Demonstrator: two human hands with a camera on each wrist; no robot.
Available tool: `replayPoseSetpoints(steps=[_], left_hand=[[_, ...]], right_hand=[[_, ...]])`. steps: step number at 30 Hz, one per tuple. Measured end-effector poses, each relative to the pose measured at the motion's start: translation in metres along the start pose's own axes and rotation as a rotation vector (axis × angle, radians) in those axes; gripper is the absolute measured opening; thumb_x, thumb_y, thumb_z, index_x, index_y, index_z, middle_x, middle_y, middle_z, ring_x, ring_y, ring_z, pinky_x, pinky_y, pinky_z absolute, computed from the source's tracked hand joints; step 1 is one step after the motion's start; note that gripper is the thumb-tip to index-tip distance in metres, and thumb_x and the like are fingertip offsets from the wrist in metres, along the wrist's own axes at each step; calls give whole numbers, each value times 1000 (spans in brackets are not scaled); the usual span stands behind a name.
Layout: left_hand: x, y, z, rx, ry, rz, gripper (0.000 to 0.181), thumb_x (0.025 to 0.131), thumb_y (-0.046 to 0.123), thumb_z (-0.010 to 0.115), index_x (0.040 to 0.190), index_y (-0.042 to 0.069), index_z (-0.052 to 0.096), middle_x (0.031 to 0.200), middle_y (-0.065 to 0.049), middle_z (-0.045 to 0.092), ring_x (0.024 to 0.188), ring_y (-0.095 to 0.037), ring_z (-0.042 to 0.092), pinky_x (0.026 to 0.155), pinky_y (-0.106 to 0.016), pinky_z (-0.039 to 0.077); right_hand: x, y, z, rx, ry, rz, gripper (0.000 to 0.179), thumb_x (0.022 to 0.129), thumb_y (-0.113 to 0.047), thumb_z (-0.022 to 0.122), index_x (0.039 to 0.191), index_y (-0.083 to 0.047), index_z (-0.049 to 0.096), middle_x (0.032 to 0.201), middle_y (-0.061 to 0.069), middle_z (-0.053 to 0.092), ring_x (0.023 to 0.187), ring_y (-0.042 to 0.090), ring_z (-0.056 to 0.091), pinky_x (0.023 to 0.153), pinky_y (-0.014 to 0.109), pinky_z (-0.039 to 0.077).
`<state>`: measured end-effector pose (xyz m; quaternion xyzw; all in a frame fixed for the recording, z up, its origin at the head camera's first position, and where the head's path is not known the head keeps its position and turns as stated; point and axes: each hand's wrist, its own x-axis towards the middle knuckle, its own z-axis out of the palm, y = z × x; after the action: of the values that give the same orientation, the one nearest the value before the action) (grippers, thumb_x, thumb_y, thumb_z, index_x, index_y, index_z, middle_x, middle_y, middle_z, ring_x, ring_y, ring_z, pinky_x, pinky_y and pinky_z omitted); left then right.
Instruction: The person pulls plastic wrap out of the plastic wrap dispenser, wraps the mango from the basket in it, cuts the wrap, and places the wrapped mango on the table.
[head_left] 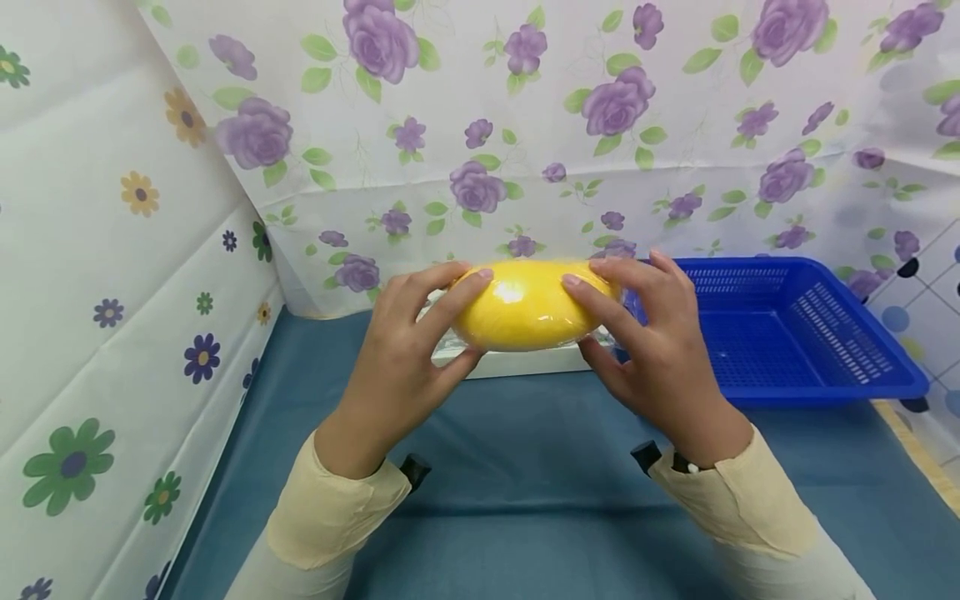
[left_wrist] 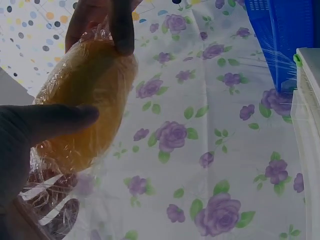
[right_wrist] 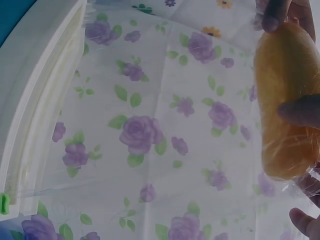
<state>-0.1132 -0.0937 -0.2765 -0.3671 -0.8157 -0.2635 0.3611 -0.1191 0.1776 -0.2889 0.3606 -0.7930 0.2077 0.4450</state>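
Between both hands, raised above the table, is a smooth yellow oblong object (head_left: 525, 312) wrapped in clear cling film. It looks like a fruit, but its exact kind does not show. My left hand (head_left: 401, 358) grips one end, fingers on top and thumb low at the side. The other end is gripped by my right hand (head_left: 656, 354) in much the same way. In the left wrist view, loose crinkled film (left_wrist: 52, 205) bunches by the wrapped object's lower end. Behind it stands a white cling film dispenser (head_left: 525, 363), partly hidden, with a green slider (right_wrist: 5, 203) visible from the right wrist.
A blue plastic basket (head_left: 817, 392) with slotted walls stands at the right, close behind my right hand. The table has a blue-green cover (head_left: 517, 467). A flower-print sheet (head_left: 480, 142) hangs at the back, another sheet (head_left: 112, 350) at the left.
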Motion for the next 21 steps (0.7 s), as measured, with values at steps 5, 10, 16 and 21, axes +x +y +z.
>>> replayPoseSetpoints(steps=[5,10,16,21], left_hand=[[-4,4,-5,8,-58,13,75,76,15,90,142,17,55,135,-13,58,113,-31,56,98,-48,46],[-10,8,-10,25,-110,11,77,73,18,92,141,19,55,131,-12,60,110,-31,57,93,-50,47],[-17,11,-13,52,-162,36,81,70,23,95,140,19,55,127,-10,61,105,-29,59,87,-48,47],[-23,12,-12,71,-220,54,81,67,30,96,138,19,57,124,-8,63,111,-26,61,91,-49,46]], right_hand=[[-7,-2,-8,5,-50,-21,38,102,-32,58,135,-15,63,129,23,59,120,42,56,111,71,30],[-11,-5,-14,28,-90,-52,40,105,-38,51,135,-15,64,127,21,61,120,39,56,111,70,32],[-17,-8,-19,53,-149,-65,42,106,-39,49,137,-15,62,127,19,61,118,37,58,109,72,33],[-27,-9,-23,71,-206,-74,45,106,-42,47,139,-15,61,124,16,62,114,35,60,107,72,35]])
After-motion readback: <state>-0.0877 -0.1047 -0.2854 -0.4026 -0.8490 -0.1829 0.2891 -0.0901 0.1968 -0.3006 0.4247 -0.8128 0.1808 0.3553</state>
